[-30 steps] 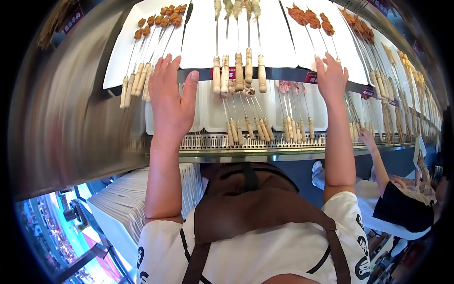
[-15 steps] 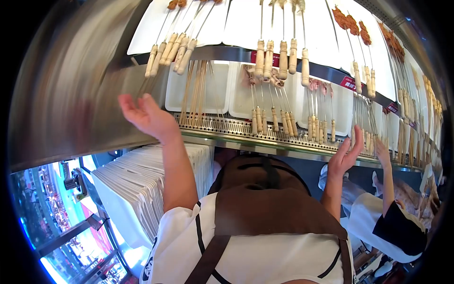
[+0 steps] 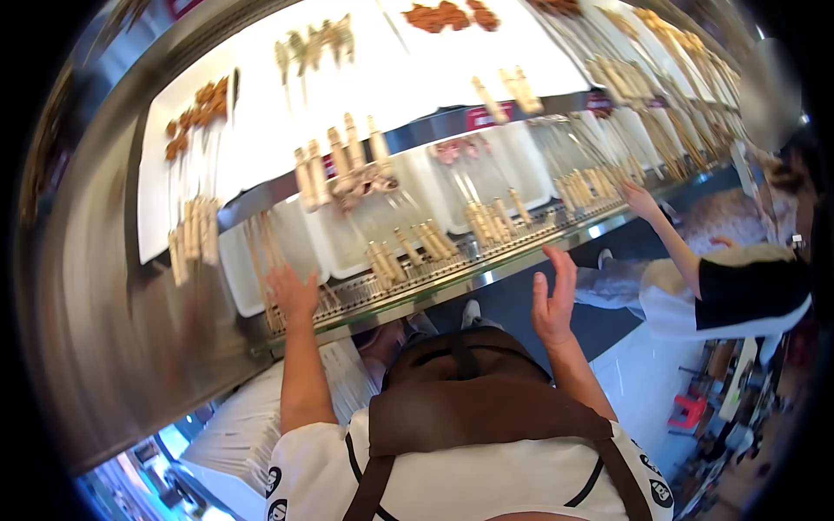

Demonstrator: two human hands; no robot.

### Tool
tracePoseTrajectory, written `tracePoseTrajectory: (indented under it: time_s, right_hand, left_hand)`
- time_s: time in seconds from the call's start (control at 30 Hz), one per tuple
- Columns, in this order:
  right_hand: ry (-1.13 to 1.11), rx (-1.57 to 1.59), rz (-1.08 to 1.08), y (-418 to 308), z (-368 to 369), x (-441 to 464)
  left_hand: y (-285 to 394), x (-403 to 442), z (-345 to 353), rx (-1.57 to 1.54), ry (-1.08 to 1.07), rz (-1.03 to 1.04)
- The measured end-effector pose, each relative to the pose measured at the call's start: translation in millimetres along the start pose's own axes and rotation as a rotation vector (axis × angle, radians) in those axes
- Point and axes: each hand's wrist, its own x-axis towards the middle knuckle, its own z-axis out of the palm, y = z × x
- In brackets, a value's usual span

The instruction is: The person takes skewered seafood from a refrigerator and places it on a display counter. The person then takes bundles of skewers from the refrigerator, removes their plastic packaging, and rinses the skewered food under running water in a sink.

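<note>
My left hand (image 3: 294,293), fingers spread, is over the front edge of the lower-left white tray (image 3: 239,269). Thin bamboo skewers (image 3: 265,239) lie just beyond its fingertips; whether it touches them I cannot tell. My right hand (image 3: 554,300) is raised by the counter's front edge, with fingers stretched out and nothing in it. Between the hands, wooden-handled skewers (image 3: 408,247) with pale meat rest in a lower tray. Another tray holds skewers with pink pieces (image 3: 460,149), their wooden handles toward me.
Upper white trays (image 3: 252,122) hold more skewers, some with reddish-brown meat (image 3: 439,17). A perforated metal strip (image 3: 434,276) runs along the counter front. White trays are stacked (image 3: 252,417) below left. A co-worker's hand (image 3: 641,201) reaches to skewers at right.
The view has turned and shifted. My left hand has gone from beside the steel panel to over the lower-left tray. My right hand stays open near the counter edge.
</note>
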Motion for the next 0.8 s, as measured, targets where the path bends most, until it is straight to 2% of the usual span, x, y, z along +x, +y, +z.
tracePoseTrajectory:
  time_s: [0.1, 0.17, 0.2, 0.23, 0.27, 0.3, 0.37, 0.4, 0.47, 0.53, 0.6, 0.63, 0.67, 0.8]
  right_hand:
    - [0.044, -0.022, 0.055, 20.5, -16.4, -23.4]
    - [0.036, 0.177, 0.146, 32.7, -28.5, -38.7]
    - [0.018, 0.290, 0.198, 41.5, -35.4, -48.0]
    - [0.039, 0.291, 0.199, 41.1, -47.9, -47.2]
    - [0.120, 0.635, 0.247, 36.0, -64.5, -46.7]
    - [0.199, 0.981, 0.287, 27.9, -87.4, -44.2]
    - [0.202, 1.412, 0.233, 13.8, -150.8, -37.0]
    - [0.194, 1.582, 0.132, -2.8, -189.3, -32.7]
    - [0.149, 1.801, -0.120, -20.1, -254.6, -38.7]
    - [0.085, 1.894, -0.344, -24.3, -304.9, -53.9]
    - [0.033, 1.955, -0.439, -28.0, -343.2, -62.3]
    - [0.005, 1.967, -0.459, -27.9, -356.9, -63.4]
    - [-0.071, 1.980, -0.447, -24.1, -370.9, -68.2]
    - [-0.025, 1.927, -0.557, -23.7, -393.4, -92.6]
  left_hand:
    - [-0.6, -3.3, -2.8, 0.049, 0.039, 0.090]
    - [5.4, -13.0, -7.8, 0.019, 0.079, -0.004]
    - [8.6, -20.2, -8.0, 0.020, 0.093, 0.014]
    - [12.4, -29.2, -5.8, -0.071, 0.224, -0.043]
    - [15.6, -39.6, -3.9, -0.164, 0.352, -0.103]
    - [18.4, -52.2, -1.1, -0.164, 0.363, -0.092]
    - [24.8, -85.0, 12.2, -0.398, 0.672, 0.121]
    - [33.3, -106.9, 18.1, -0.395, 0.671, 0.135]
    - [56.8, -149.6, 28.5, -0.524, 0.769, 0.379]
    - [98.3, -201.9, 36.3, -0.668, 0.664, 0.553]
    - [136.6, -253.9, 33.2, -0.628, 0.441, 0.719]
    - [153.7, -272.3, 35.3, -0.629, 0.433, 0.746]
    - [169.4, -288.3, 37.4, -0.662, 0.333, 0.835]
    - [220.9, -318.6, 49.6, -0.691, 0.060, 1.068]
